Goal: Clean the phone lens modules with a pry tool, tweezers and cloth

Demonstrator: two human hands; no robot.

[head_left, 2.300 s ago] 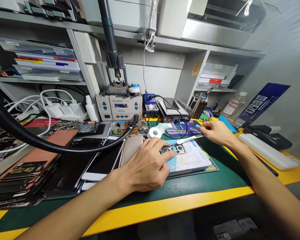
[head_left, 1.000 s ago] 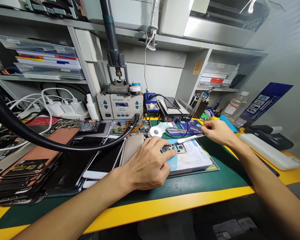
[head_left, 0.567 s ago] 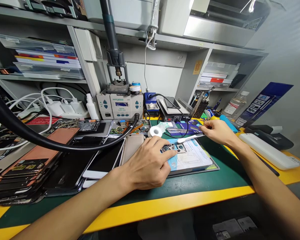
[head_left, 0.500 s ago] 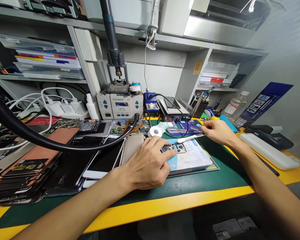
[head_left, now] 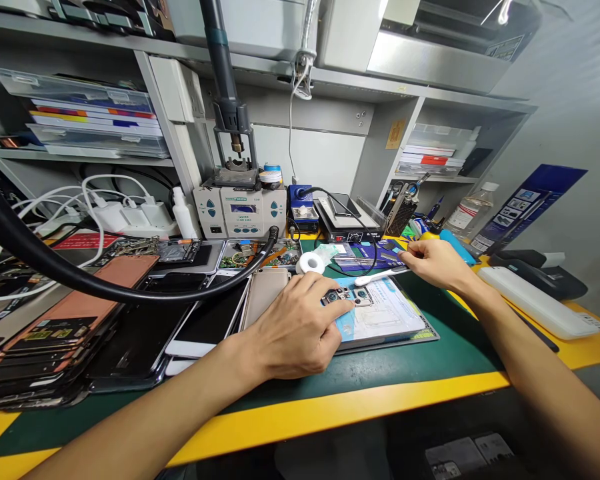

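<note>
Two small phone camera modules lie side by side on a white and blue printed pad (head_left: 397,313). My left hand (head_left: 297,327) is closed, its thumb and forefinger against the left camera module (head_left: 336,294) and partly covering it. The right camera module (head_left: 362,295) shows its round lens. From the right, my right hand (head_left: 437,262) pinches the far end of a cotton swab (head_left: 373,277). The swab's thick white tip is right at the upper edge of the right module; whether it touches cannot be told.
A tape roll (head_left: 310,263) stands behind the pad. Stacked phones (head_left: 130,333) fill the left side, crossed by a thick black hose (head_left: 180,293). A hot air station (head_left: 245,210) and a hot plate (head_left: 353,223) are behind. A clear bottle (head_left: 469,210) stands at the right.
</note>
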